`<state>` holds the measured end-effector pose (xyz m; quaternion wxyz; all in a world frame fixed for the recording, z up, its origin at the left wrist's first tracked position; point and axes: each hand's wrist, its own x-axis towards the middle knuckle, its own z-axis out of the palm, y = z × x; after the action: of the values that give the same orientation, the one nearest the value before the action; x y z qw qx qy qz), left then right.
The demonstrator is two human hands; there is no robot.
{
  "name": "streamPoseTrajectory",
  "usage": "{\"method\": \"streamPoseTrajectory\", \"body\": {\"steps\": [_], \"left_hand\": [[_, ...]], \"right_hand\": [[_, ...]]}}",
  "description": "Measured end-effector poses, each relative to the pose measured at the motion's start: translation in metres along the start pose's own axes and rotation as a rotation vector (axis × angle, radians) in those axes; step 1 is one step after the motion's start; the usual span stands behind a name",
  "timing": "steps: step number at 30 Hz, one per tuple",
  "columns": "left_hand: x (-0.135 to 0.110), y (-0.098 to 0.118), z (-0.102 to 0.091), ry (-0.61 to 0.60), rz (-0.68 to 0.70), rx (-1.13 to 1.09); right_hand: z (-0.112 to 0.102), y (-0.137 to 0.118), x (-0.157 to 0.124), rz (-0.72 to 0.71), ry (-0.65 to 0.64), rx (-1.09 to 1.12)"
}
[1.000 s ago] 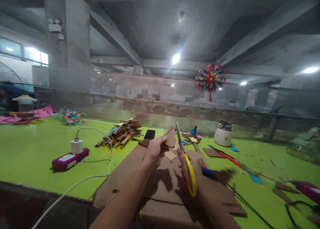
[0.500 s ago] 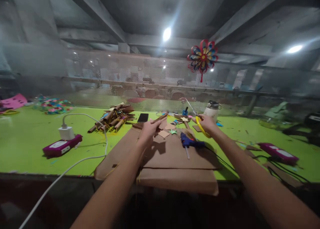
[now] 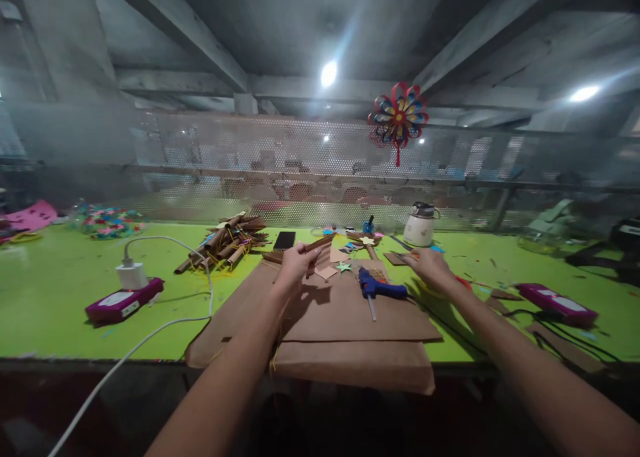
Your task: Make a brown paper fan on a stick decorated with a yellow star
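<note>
My left hand [image 3: 296,262] is closed, pinching a folded brown cardboard piece [image 3: 323,244] above the brown cardboard sheet [image 3: 325,317]. To the right, my right hand [image 3: 429,265] is low over the green table with its fingers together on a pair of scissors. Their yellow handle [image 3: 433,289] shows below the wrist; the rest is largely hidden by the hand. Between my hands a blue glue gun [image 3: 381,287] lies on the sheet, a glue stick poking out. A green paper star [image 3: 343,266] and small cardboard pieces [image 3: 326,272] lie beyond it.
A pile of cardboard tubes [image 3: 227,240] and a black phone [image 3: 285,240] are at the back left. A white bottle [image 3: 419,227] stands at the back right. Purple power strips [image 3: 125,302] flank the sheet, with cables trailing. A perforated screen [image 3: 300,157] stands behind the table.
My right hand has lowered to the table with the scissors, which were raised with the blades pointing up. My left hand still holds the cardboard piece in nearly the same place.
</note>
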<state>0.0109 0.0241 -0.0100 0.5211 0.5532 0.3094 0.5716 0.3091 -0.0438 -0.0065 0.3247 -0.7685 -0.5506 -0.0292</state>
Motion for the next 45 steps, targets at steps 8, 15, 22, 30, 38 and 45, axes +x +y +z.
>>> {"method": "streamPoseTrajectory", "body": {"steps": [8,15,22,30,38,45], "left_hand": [[-0.005,0.002,0.000,-0.045,-0.023,0.084],[-0.010,0.005,0.006,-0.062,-0.018,0.074],[-0.016,0.009,0.010,-0.113,0.015,0.201],[-0.010,0.003,0.009,-0.058,0.000,0.181],[-0.010,0.000,0.005,-0.098,-0.164,0.119],[-0.015,0.000,0.010,-0.163,-0.050,0.343]], "right_hand": [[0.056,-0.136,-0.038,-0.167,-0.574,0.976],[0.071,-0.126,-0.040,-0.196,-0.560,1.285],[0.062,-0.115,-0.041,-0.297,-0.668,1.233],[0.065,-0.121,-0.042,-0.265,-0.566,1.298],[0.066,-0.117,-0.037,-0.288,-0.517,1.245],[0.071,-0.115,-0.036,-0.247,-0.505,1.217]]}}
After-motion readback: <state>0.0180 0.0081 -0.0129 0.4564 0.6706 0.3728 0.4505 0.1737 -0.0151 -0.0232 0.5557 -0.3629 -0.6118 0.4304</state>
